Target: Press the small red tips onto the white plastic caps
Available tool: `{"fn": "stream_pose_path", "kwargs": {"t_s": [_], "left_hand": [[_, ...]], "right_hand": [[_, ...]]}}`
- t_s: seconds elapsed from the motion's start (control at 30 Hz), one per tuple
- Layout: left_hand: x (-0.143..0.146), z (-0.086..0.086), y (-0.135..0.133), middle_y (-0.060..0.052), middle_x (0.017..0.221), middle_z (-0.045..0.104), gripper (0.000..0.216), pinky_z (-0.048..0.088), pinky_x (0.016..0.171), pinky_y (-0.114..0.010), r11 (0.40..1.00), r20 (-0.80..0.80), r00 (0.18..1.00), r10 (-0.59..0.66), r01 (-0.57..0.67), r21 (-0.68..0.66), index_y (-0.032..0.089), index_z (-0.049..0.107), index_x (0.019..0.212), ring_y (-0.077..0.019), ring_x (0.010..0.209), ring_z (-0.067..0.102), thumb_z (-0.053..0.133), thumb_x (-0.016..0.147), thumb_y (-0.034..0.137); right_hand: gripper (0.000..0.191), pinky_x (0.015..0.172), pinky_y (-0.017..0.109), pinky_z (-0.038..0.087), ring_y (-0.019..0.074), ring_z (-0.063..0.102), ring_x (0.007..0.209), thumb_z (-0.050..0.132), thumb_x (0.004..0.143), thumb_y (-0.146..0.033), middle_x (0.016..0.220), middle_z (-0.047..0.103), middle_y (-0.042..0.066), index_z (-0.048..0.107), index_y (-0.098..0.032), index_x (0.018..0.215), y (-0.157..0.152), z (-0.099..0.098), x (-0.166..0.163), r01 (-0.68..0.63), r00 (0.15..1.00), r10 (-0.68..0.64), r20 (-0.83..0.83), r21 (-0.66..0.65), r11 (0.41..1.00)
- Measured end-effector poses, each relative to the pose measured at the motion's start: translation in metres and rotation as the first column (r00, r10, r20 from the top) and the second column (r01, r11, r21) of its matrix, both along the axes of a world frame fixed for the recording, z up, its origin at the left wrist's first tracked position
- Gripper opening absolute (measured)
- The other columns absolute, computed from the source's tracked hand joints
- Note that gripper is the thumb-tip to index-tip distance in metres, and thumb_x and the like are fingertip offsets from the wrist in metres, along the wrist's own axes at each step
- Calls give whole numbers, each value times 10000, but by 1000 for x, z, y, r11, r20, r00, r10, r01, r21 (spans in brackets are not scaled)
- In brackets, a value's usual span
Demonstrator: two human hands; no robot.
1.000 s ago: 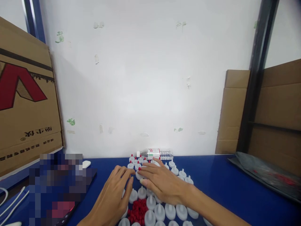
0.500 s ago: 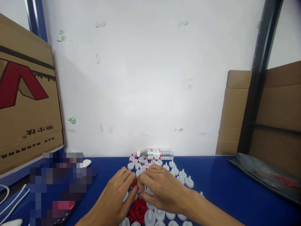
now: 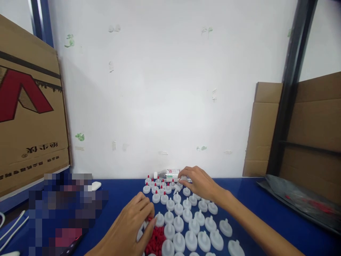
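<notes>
My left hand is low at centre, thumb and forefinger pinched on a small red cap, beside a pile of red caps. Farther back, my right hand reaches in front of the bottle, its thumb and fingers closed around the red tip of a white spout lid, mostly hidden by the fingers. White spout lids without red tips stand in rows right of the pile. Near the wall, a group of lids carries red caps on their spouts.
A clear plastic bottle lies on its side against the wall. A printed cardboard box stands at left, near white cables. On the right, a grey plastic bag lies on the blue table, beside cardboard sheets.
My hands were together over the lids. The right has moved away, back and right, to the capped group by the bottle. The left has stayed near the red pile.
</notes>
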State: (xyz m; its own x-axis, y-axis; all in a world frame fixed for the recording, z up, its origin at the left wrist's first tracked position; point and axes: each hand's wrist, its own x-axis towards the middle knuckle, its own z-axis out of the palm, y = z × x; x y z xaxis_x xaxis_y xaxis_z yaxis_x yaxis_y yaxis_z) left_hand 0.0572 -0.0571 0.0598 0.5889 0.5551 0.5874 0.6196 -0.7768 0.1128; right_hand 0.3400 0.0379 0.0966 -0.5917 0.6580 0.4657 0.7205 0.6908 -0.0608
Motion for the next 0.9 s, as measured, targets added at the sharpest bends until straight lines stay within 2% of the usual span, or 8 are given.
{"fn": "stream_pose_path", "kwargs": {"t_s": [0.13, 0.27, 0.33, 0.4, 0.57, 0.77, 0.9], "left_hand": [[4, -7, 0, -21, 915, 625, 127, 499, 867, -377, 999, -65, 997, -31, 31, -8, 228, 539, 880, -217, 881, 583, 502, 932, 118], [2, -11, 2, -30, 961, 629, 119, 499, 909, -399, 993, -99, 995, -21, 9, -122, 234, 567, 934, -228, 937, 578, 494, 974, 150], [1, -11, 4, -38, 989, 632, 133, 482, 932, -423, 991, -88, 996, -20, 8, -134, 236, 581, 977, -238, 969, 569, 467, 1002, 172], [0, -10, 5, -39, 992, 634, 174, 456, 955, -442, 991, -69, 997, -19, 9, -133, 235, 589, 987, -240, 972, 558, 431, 1025, 173], [2, -4, 2, -31, 954, 625, 251, 413, 972, -438, 989, 9, 1000, 5, -3, -145, 226, 588, 937, -226, 935, 528, 376, 1060, 175], [3, -5, 1, -28, 932, 615, 262, 396, 953, -429, 989, 29, 999, 13, -8, -148, 226, 582, 918, -226, 916, 514, 369, 1067, 198], [3, -6, 2, -31, 929, 618, 270, 401, 929, -426, 991, 24, 999, 24, -21, -136, 225, 572, 901, -225, 903, 520, 361, 1067, 201]], "right_hand": [[300, 694, 282, 424, 204, 695, 778, 542, 1031, -368, 845, 766, 41, 764, -217, 899, 1, -8, 0, -34, 996, 40, 76, -76, 997], [461, 593, 278, 348, 161, 593, 560, 497, 1051, -424, 625, 682, 12, 707, -202, 705, -1, -12, -2, -57, 990, 70, 126, -104, 993], [509, 580, 282, 325, 153, 557, 526, 472, 1061, -445, 585, 649, 6, 679, -198, 667, -1, -12, -2, -59, 988, 73, 136, -103, 993], [530, 604, 289, 329, 157, 571, 557, 428, 1078, -453, 615, 658, 13, 677, -194, 689, 1, -12, -2, -56, 989, 68, 134, -90, 994], [519, 760, 312, 384, 202, 658, 788, 337, 1106, -456, 809, 721, 51, 699, -190, 845, 4, -13, -6, -33, 993, 38, 112, -52, 998], [538, 885, 385, 411, 251, 645, 988, 222, 1121, -450, 1020, 718, 101, 689, -183, 1111, 8, -25, -3, 50, 996, -46, 75, -52, 997], [573, 876, 394, 446, 246, 653, 971, 190, 1119, -457, 982, 730, 86, 695, -189, 1072, 16, -41, 4, 40, 996, -30, 84, -110, 993]]}}
